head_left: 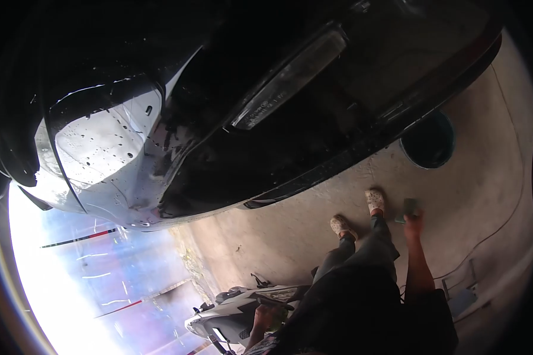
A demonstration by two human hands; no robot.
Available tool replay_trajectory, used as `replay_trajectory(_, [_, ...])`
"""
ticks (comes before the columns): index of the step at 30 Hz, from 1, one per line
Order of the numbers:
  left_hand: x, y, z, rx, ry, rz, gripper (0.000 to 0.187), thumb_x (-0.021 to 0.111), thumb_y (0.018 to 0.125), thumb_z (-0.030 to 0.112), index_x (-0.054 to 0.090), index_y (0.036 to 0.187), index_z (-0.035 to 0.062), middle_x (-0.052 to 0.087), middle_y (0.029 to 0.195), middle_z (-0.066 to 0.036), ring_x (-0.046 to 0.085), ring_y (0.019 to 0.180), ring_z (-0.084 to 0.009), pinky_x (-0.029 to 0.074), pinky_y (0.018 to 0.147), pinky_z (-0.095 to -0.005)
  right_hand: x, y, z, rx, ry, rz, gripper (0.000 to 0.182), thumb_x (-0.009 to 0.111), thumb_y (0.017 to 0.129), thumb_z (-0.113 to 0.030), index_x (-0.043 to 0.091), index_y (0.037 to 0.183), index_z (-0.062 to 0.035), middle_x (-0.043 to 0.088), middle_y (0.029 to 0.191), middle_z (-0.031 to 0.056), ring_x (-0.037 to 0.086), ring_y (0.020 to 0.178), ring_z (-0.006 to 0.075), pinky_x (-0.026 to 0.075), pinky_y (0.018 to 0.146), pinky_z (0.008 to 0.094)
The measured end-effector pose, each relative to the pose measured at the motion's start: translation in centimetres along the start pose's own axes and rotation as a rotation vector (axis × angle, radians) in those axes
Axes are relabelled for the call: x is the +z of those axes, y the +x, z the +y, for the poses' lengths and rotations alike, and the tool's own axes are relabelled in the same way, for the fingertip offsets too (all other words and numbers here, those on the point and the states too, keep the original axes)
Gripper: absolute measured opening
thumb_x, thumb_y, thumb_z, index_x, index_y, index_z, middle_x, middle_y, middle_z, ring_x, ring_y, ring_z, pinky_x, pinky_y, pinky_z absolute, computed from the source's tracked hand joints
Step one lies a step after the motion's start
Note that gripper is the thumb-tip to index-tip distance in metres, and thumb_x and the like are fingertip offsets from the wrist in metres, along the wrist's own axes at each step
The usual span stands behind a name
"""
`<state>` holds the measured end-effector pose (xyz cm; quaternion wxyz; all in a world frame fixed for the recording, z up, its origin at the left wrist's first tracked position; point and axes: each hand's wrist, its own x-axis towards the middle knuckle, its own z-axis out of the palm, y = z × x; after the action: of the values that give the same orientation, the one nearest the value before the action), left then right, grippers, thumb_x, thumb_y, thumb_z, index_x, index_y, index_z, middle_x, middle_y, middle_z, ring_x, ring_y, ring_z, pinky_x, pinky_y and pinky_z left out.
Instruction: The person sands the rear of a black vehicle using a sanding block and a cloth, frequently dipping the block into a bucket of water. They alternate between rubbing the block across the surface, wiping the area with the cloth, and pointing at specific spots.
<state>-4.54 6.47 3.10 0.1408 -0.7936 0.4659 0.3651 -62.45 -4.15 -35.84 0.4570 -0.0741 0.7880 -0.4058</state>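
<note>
My right hand (pixel 414 223) hangs beside my leg, its fingers closed around a green, block-like sponge (pixel 410 207). My left hand (pixel 262 319) is low on the other side, closed on a green object (pixel 276 318) whose kind I cannot make out; a dark, flat piece shows above it. Neither hand touches the black car (pixel 249 171), which fills the upper view with its glossy body. Water drops dot its bright, reflective section (pixel 98 139) at the left. A long, clear lamp strip (pixel 293 77) with small lettering is set into the body.
A dark teal bucket (pixel 438 164) stands on the concrete floor (pixel 479 195) by the car's lower edge. My feet in light clogs (pixel 373 200) are close by. A parked motorbike (pixel 231 313) is at the lower left. A thin cable (pixel 497 231) runs along the floor at right.
</note>
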Motion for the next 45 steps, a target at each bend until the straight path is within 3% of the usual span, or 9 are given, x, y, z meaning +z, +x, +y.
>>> replay_trajectory(6, [0.5,3.8,4.8,0.074,-0.128,-0.079,0.038,0.069,0.090,0.044,0.076,0.089,0.0077,0.073,0.081,-0.016,0.071,0.075,-0.0361,0.057,0.067,-0.0456,2.0,-4.5,-3.6,-0.290,-0.077,-0.127,0.054,0.076,0.087,-0.018,0.055,0.135,-0.0071,0.062,0.110,0.0076,0.062,0.098,0.0195,0.054,0.068,0.0330])
replay_trajectory(9, [-0.4,7.3,10.9,0.186,-0.122,-0.036,0.037,0.076,0.087,0.043,0.078,0.096,0.0068,0.076,0.087,-0.015,0.076,0.082,-0.0297,0.058,0.070,-0.0444,1.4,-7.0,-6.5,-0.027,0.073,-0.140,0.059,0.077,0.086,-0.021,0.055,0.140,-0.0090,0.060,0.101,0.0028,0.059,0.081,0.0122,0.046,0.059,0.0308])
replay_trajectory(18, [0.2,16.4,25.6,0.232,-0.282,-0.111,0.044,0.085,0.083,0.035,0.076,0.105,-0.0018,0.078,0.097,-0.018,0.077,0.087,-0.0251,0.060,0.077,-0.0406,-3.5,-2.1,-19.3,0.046,0.190,0.027,0.057,0.077,0.089,-0.023,0.055,0.140,-0.0107,0.061,0.106,0.0007,0.057,0.080,0.0094,0.044,0.066,0.0296])
replay_trajectory(25, [6.3,18.4,33.0,0.390,-0.681,-0.168,0.029,0.078,0.089,0.021,0.076,0.108,-0.0009,0.078,0.089,-0.010,0.075,0.076,-0.0168,0.060,0.070,-0.0336,-6.0,13.7,-20.7,-0.560,-0.007,0.048,0.042,0.072,0.092,-0.011,0.054,0.129,-0.0036,0.065,0.113,0.0113,0.063,0.104,0.0213,0.050,0.090,0.0356])
replay_trajectory(31, [11.5,24.9,39.4,0.669,-0.450,-0.045,0.040,0.079,0.084,0.044,0.077,0.104,0.0094,0.077,0.090,-0.014,0.076,0.086,-0.0294,0.059,0.078,-0.0405,-6.3,33.5,-12.9,-0.659,-0.578,0.180,0.064,0.074,0.086,-0.015,0.045,0.142,-0.0052,0.063,0.128,0.0263,0.062,0.120,0.0448,0.050,0.099,0.0472])
replay_trajectory(36, [14.3,29.0,43.8,0.974,-0.301,0.287,0.051,0.082,0.080,0.053,0.074,0.109,0.0110,0.075,0.090,-0.017,0.074,0.086,-0.0373,0.059,0.076,-0.0457,-1.8,30.6,-14.9,-0.626,-0.846,0.412,0.066,0.076,0.087,-0.020,0.045,0.145,-0.0133,0.056,0.132,0.0209,0.057,0.121,0.0446,0.049,0.098,0.0534])
replay_trajectory(38, [15.4,30.8,44.1,0.997,-0.238,0.407,0.056,0.080,0.080,0.058,0.073,0.103,0.0081,0.073,0.081,-0.019,0.073,0.077,-0.0397,0.058,0.068,-0.0480,2.5,26.1,-16.6,-1.224,-0.515,0.131,0.044,0.076,0.087,-0.015,0.058,0.126,-0.0079,0.063,0.119,0.0159,0.060,0.114,0.0373,0.050,0.096,0.0479])
replay_trajectory(41, [15.7,32.0,44.2,0.915,-0.014,0.342,0.059,0.079,0.079,0.060,0.073,0.098,0.0050,0.072,0.077,-0.019,0.073,0.076,-0.0396,0.057,0.067,-0.0483,8.6,13.4,-18.4,-1.184,-0.261,-0.644,0.034,0.080,0.085,-0.013,0.065,0.114,-0.0060,0.063,0.127,0.0161,0.060,0.122,0.0329,0.048,0.104,0.0411])
replay_trajectory(45, [16.5,32.6,44.6,0.915,0.048,0.330,0.057,0.079,0.079,0.060,0.075,0.096,0.0057,0.072,0.076,-0.018,0.073,0.076,-0.0399,0.056,0.069,-0.0478,13.6,9.0,-17.5,-1.342,-0.089,-0.983,0.041,0.088,0.081,-0.023,0.064,0.110,-0.0062,0.061,0.138,0.0200,0.060,0.128,0.0328,0.048,0.106,0.0410])
